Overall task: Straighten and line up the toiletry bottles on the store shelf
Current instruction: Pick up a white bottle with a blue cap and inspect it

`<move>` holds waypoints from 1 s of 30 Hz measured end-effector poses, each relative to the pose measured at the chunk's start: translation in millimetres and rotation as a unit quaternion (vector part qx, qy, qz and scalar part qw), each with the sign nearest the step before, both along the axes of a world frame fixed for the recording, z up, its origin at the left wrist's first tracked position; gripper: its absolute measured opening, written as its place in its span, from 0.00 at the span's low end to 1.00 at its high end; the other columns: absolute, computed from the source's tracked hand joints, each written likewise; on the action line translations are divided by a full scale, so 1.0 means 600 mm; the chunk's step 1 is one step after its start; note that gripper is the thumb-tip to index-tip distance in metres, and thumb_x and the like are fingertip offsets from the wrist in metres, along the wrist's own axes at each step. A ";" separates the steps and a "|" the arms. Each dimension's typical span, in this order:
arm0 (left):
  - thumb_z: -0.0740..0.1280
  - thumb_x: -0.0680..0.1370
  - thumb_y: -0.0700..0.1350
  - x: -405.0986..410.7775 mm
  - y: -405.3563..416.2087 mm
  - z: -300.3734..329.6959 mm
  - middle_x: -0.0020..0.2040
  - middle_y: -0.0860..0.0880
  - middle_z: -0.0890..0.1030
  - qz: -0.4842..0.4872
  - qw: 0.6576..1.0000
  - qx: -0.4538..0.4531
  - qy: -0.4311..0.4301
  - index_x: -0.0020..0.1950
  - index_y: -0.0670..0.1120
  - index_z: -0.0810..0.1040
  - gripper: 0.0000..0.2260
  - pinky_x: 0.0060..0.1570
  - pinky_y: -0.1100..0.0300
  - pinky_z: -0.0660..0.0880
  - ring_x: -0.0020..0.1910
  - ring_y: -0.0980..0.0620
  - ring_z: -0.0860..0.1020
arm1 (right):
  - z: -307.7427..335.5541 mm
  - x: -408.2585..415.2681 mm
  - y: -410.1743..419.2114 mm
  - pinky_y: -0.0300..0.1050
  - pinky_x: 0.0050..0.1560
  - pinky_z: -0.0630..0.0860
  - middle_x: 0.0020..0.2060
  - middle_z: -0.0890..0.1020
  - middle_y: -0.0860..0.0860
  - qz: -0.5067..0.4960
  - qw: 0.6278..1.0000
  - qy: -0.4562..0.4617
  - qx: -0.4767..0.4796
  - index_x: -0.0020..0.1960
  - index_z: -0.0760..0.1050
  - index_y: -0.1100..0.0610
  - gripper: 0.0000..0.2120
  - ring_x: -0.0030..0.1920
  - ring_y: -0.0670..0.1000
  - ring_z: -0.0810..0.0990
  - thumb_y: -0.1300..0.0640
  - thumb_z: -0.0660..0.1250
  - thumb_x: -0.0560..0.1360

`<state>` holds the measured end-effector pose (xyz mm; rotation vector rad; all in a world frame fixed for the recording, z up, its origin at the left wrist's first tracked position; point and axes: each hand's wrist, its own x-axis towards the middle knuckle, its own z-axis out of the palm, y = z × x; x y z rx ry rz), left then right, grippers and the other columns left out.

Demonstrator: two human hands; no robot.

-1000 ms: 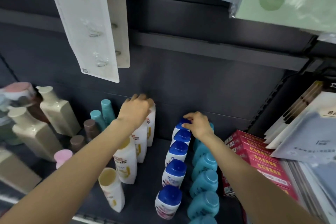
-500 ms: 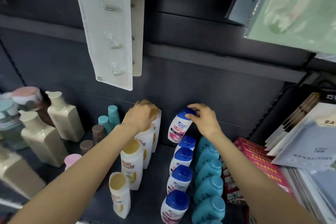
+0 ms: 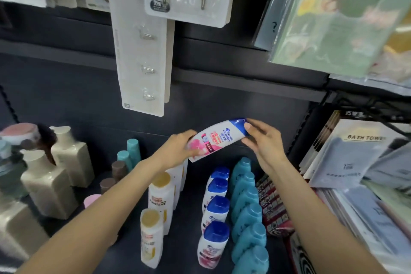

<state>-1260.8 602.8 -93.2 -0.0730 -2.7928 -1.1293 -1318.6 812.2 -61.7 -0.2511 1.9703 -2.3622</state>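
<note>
While both hands grasp lifted bottle (image 3: 216, 139), long axis runs 8-to-2 o'clock. Left hand (image 3: 178, 151) wraps base at 8 o'clock end; right hand (image 3: 262, 140) pinches blue cap at 2 o'clock end. Bottle held above shelf (image 3: 191, 211); blue-cap row (image 3: 216, 204) at 6 o'clock, nearer right hand. Judgement: upend cap-up, lower into row's rear.

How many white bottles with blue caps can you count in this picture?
5. Four stand in a row on the shelf; both hands hold one above it. More may be hidden.
</note>
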 end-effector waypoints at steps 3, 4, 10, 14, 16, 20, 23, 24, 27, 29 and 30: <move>0.72 0.72 0.46 0.022 0.002 0.005 0.51 0.50 0.78 0.020 0.997 0.014 0.069 0.59 0.47 0.73 0.17 0.43 0.67 0.72 0.48 0.54 0.78 | -0.001 0.022 0.015 0.39 0.48 0.80 0.48 0.83 0.54 0.019 0.998 -0.023 -0.059 0.56 0.76 0.60 0.09 0.46 0.47 0.83 0.64 0.63 0.77; 0.72 0.72 0.46 0.030 0.003 0.005 0.50 0.51 0.76 0.034 0.994 -0.009 0.106 0.59 0.47 0.73 0.17 0.45 0.64 0.72 0.48 0.54 0.76 | -0.003 0.030 0.018 0.41 0.52 0.79 0.48 0.83 0.53 0.025 0.997 -0.038 -0.058 0.55 0.77 0.59 0.07 0.46 0.47 0.83 0.62 0.63 0.78; 0.72 0.73 0.44 0.076 0.003 0.011 0.50 0.52 0.69 0.049 0.977 -0.046 0.202 0.58 0.48 0.75 0.16 0.54 0.59 0.70 0.52 0.53 0.71 | -0.011 0.066 0.011 0.50 0.49 0.82 0.49 0.82 0.61 0.051 0.980 -0.178 -0.078 0.50 0.75 0.65 0.11 0.53 0.57 0.81 0.56 0.67 0.76; 0.74 0.70 0.42 0.096 -0.006 0.005 0.51 0.51 0.72 0.076 0.976 -0.009 0.206 0.59 0.47 0.75 0.19 0.54 0.61 0.71 0.50 0.55 0.72 | -0.016 0.083 0.004 0.47 0.41 0.82 0.53 0.79 0.65 0.043 0.978 -0.167 -0.119 0.49 0.75 0.69 0.08 0.57 0.59 0.79 0.63 0.68 0.75; 0.75 0.69 0.44 0.100 -0.014 0.004 0.53 0.51 0.75 0.128 0.977 0.051 0.162 0.64 0.47 0.72 0.25 0.53 0.63 0.70 0.51 0.55 0.74 | -0.023 0.092 0.003 0.46 0.42 0.82 0.53 0.79 0.65 0.051 0.977 -0.153 -0.136 0.49 0.76 0.70 0.08 0.58 0.59 0.79 0.64 0.67 0.75; 0.75 0.70 0.43 0.105 -0.030 0.003 0.53 0.48 0.81 0.078 0.961 0.260 0.060 0.62 0.46 0.74 0.22 0.49 0.58 0.80 0.52 0.51 0.80 | -0.039 0.100 0.002 0.47 0.47 0.82 0.56 0.78 0.64 0.021 0.972 -0.136 -0.192 0.56 0.74 0.71 0.11 0.57 0.57 0.80 0.67 0.64 0.76; 0.71 0.73 0.39 0.118 -0.025 0.003 0.54 0.44 0.81 0.049 0.924 0.380 0.018 0.63 0.43 0.74 0.19 0.47 0.57 0.81 0.50 0.50 0.82 | -0.043 0.105 0.001 0.44 0.49 0.81 0.53 0.80 0.62 0.026 0.972 -0.116 -0.204 0.62 0.72 0.71 0.14 0.49 0.53 0.83 0.69 0.61 0.77; 0.71 0.73 0.38 0.119 -0.025 0.001 0.54 0.44 0.81 0.046 0.920 0.389 0.020 0.63 0.43 0.74 0.19 0.47 0.58 0.81 0.51 0.49 0.81 | -0.043 0.109 0.000 0.43 0.49 0.81 0.51 0.81 0.61 0.031 0.973 -0.106 -0.201 0.62 0.72 0.71 0.14 0.47 0.52 0.83 0.70 0.60 0.77; 0.73 0.71 0.37 0.123 -0.027 -0.005 0.53 0.48 0.81 0.048 0.934 0.349 0.059 0.60 0.49 0.74 0.20 0.51 0.55 0.80 0.53 0.49 0.80 | -0.043 0.112 -0.006 0.43 0.52 0.80 0.52 0.80 0.60 0.033 0.977 -0.085 -0.192 0.64 0.71 0.68 0.16 0.50 0.52 0.81 0.72 0.57 0.77; 0.74 0.69 0.37 0.127 -0.029 -0.008 0.54 0.50 0.80 0.053 0.943 0.317 0.087 0.57 0.53 0.74 0.21 0.52 0.54 0.79 0.52 0.52 0.80 | -0.042 0.112 -0.007 0.44 0.53 0.80 0.54 0.80 0.59 0.037 0.982 -0.071 -0.169 0.64 0.72 0.65 0.16 0.51 0.52 0.81 0.72 0.57 0.77; 0.74 0.69 0.36 0.129 -0.029 -0.009 0.54 0.51 0.80 0.051 0.944 0.310 0.099 0.56 0.54 0.74 0.22 0.52 0.54 0.79 0.51 0.52 0.80 | -0.042 0.113 -0.006 0.45 0.53 0.80 0.53 0.80 0.59 0.041 0.985 -0.066 -0.156 0.63 0.72 0.64 0.16 0.50 0.52 0.82 0.71 0.58 0.77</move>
